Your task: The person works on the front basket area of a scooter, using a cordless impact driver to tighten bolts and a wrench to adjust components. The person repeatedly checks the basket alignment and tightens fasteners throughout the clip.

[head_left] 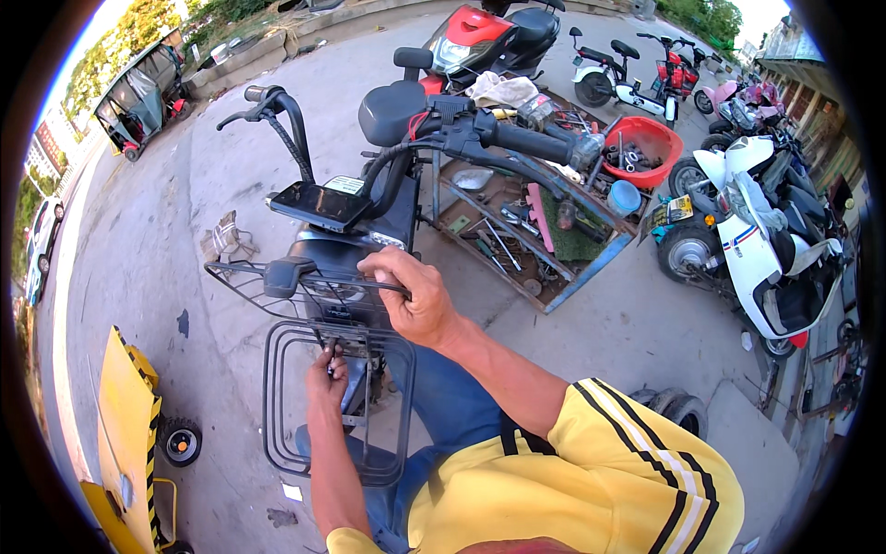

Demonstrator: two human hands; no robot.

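In front of me stands an electric scooter (pixel 318 249) with a black wire basket (pixel 266 397) at its near end, tilted toward me. My right hand (pixel 417 297) is closed, its fingers curled around the basket's upper wire rim. Lower down, my left hand (pixel 329 374) pinches something small and dark against the basket's inner edge, beside a metal bracket (pixel 355 343); what it is I cannot make out. A phone-like black screen (pixel 321 205) sits between the handlebars (pixel 526 138). A dark mirror-like part (pixel 288 275) rests over the basket's wires.
A blue metal tool cart (pixel 572 291) holding wrenches and loose parts stands beyond my right arm, with a red basin (pixel 660 138) on it. Parked scooters (pixel 780 268) line the right side. A yellow ramp-like panel (pixel 125 406) and a small wheel (pixel 179 441) lie left; tires (pixel 685 414) lie right.
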